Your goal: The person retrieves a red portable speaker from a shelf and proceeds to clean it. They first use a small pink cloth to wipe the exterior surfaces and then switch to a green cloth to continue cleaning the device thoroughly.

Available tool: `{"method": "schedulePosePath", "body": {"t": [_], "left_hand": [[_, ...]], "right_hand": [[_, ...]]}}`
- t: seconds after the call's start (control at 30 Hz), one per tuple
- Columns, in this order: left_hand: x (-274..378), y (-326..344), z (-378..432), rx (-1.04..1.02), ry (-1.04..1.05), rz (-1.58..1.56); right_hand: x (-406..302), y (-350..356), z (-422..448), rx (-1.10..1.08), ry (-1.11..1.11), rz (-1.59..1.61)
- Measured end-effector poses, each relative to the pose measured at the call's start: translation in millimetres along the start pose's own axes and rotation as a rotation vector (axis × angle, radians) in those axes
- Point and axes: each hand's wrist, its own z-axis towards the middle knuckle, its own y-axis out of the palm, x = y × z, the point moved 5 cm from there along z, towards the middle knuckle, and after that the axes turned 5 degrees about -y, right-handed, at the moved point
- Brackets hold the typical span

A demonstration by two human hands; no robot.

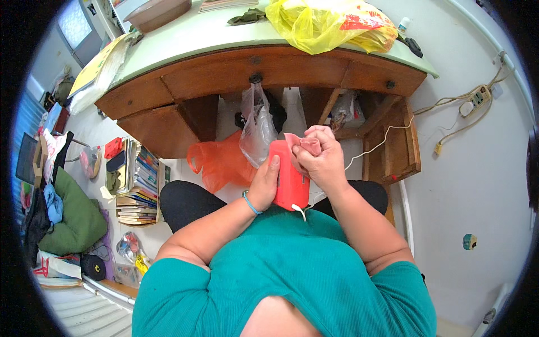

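Note:
My left hand (265, 183) grips the left side of a red box-shaped device (292, 189) held above my lap. A pink cloth (309, 146) is bunched in my right hand (322, 162), pressed against the device's upper right edge. From the device's near end runs a white cable (298, 208), its plug seated in that end. The cable passes behind my right forearm and comes out toward the wall on the right. What the cloth covers on the device is hidden.
Ahead stands a wooden desk (252, 63) with a pale green top, bearing a yellow plastic bag (332, 25) and a basin (158, 14). An orange bag (221, 158) and a clear bag (257, 126) hang beneath. Stacked books (141, 181) are left; a power strip (478, 99) is right.

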Motion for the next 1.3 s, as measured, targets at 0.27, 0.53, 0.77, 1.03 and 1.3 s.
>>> {"method": "schedulePosePath", "body": {"t": [0.27, 0.53, 0.77, 1.03, 1.3], "left_hand": [[-1.9, -2.1, -3.7, -0.041, 0.021, 0.058], [9.1, 17.5, -4.0, -0.117, -0.088, -0.083], [6.5, 18.2, 0.3, -0.148, -0.275, -0.338], [18.2, 22.5, -0.8, -0.177, -0.218, -0.369], [16.5, 10.9, -2.7, -0.113, -0.241, -0.316]], "right_hand": [[1.5, -5.2, -11.7, 0.068, -0.099, -0.049], [17.7, -19.7, -6.5, 0.232, 0.106, 0.4], [5.9, -26.6, -13.6, 0.054, 0.133, 0.474], [-42.2, -13.3, -17.2, -0.093, -0.242, -0.203], [-28.7, -24.2, -8.5, -0.093, 0.109, 0.521]]}}
